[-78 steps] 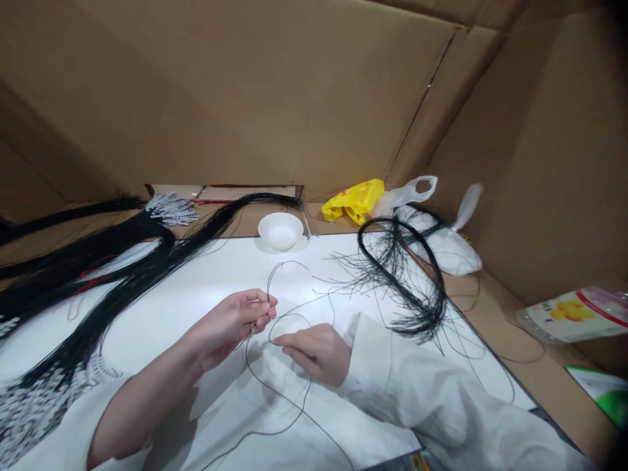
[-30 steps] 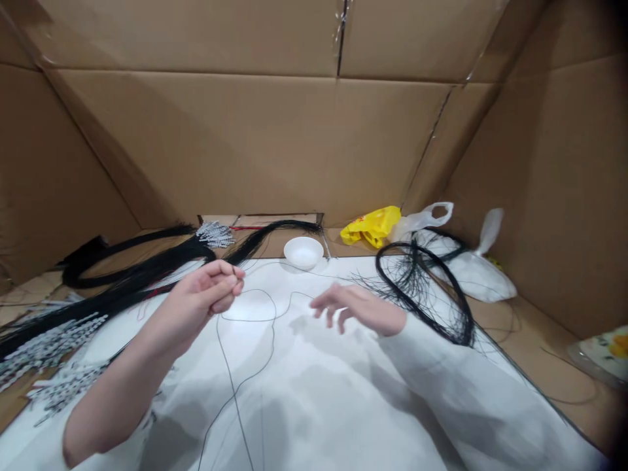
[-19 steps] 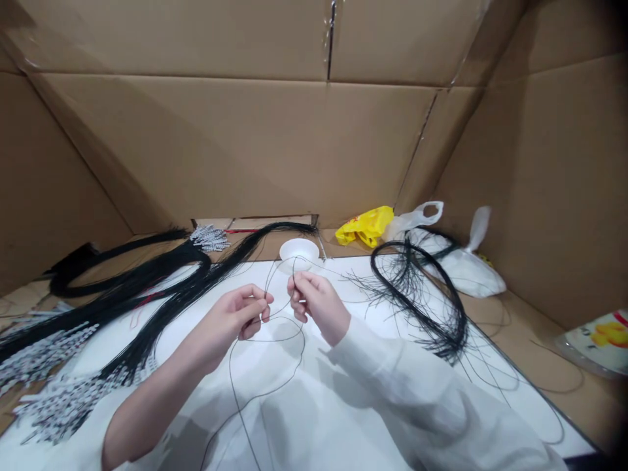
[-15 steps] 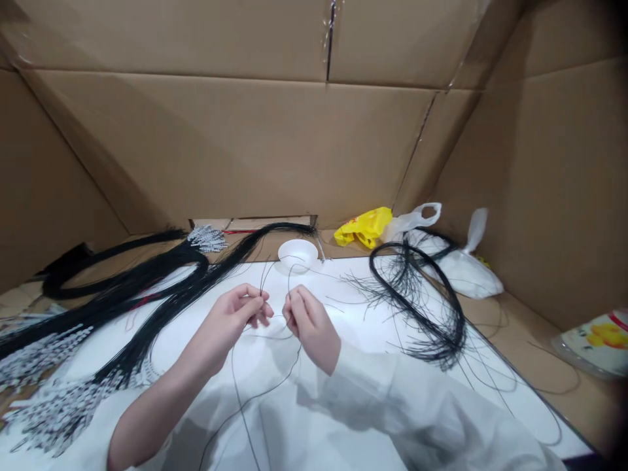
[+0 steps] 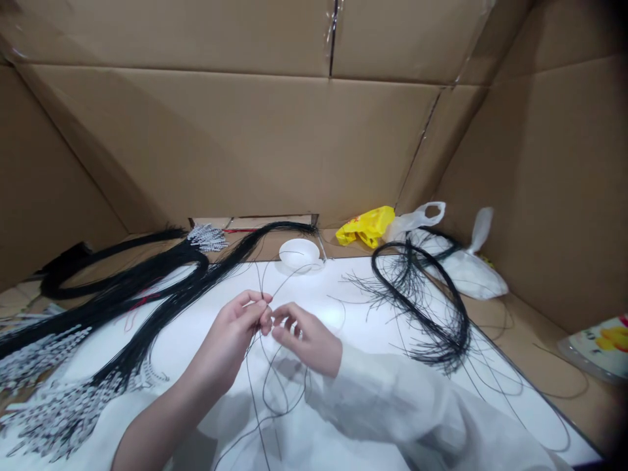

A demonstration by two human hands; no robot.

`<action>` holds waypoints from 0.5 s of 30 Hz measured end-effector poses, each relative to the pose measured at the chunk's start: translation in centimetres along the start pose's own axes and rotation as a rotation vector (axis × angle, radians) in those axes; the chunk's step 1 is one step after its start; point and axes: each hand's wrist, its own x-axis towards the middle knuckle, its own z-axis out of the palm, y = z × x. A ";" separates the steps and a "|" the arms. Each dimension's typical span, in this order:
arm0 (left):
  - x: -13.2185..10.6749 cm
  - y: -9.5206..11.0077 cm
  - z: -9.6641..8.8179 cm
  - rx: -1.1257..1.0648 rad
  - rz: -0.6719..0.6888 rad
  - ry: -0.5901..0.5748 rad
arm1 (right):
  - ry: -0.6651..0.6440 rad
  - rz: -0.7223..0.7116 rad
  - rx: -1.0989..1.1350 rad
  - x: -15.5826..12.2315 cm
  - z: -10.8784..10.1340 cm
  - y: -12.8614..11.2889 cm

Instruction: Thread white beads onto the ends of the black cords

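My left hand (image 5: 245, 322) pinches thin black cords (image 5: 261, 278) between thumb and forefinger, above the middle of the white table. Their ends stick up past the fingertips, and long loops hang below toward my lap. Just to the right, my right hand (image 5: 305, 337) has its thumb and fingers apart, with the fingertips close to the left hand's. Whether a cord touches its fingers is too fine to make out. Behind both hands sits a small white bowl (image 5: 299, 252).
Bundles of black cord (image 5: 179, 307) with white-wrapped ends (image 5: 63, 412) lie at left. A coiled black bundle (image 5: 458, 307) lies at right. Beyond are a yellow plastic bag (image 5: 366, 226), a knotted white bag (image 5: 471, 271) and a printed pack (image 5: 601, 347). Cardboard walls (image 5: 220, 144) enclose the table.
My right hand has loosened its pinch on a cord and its fingers have spread, moving left toward my left hand. The cords now gather at my left fingertips.
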 end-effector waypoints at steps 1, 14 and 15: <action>-0.1 -0.1 0.1 0.020 -0.029 -0.027 | -0.010 0.007 0.150 0.6 -0.6 -0.2; 0.3 -1.6 0.7 0.071 -0.155 -0.140 | 0.174 -0.082 0.175 0.2 -0.2 -1.1; 0.3 -1.7 0.7 0.052 -0.161 -0.130 | 0.204 -0.088 0.163 0.0 0.3 -1.0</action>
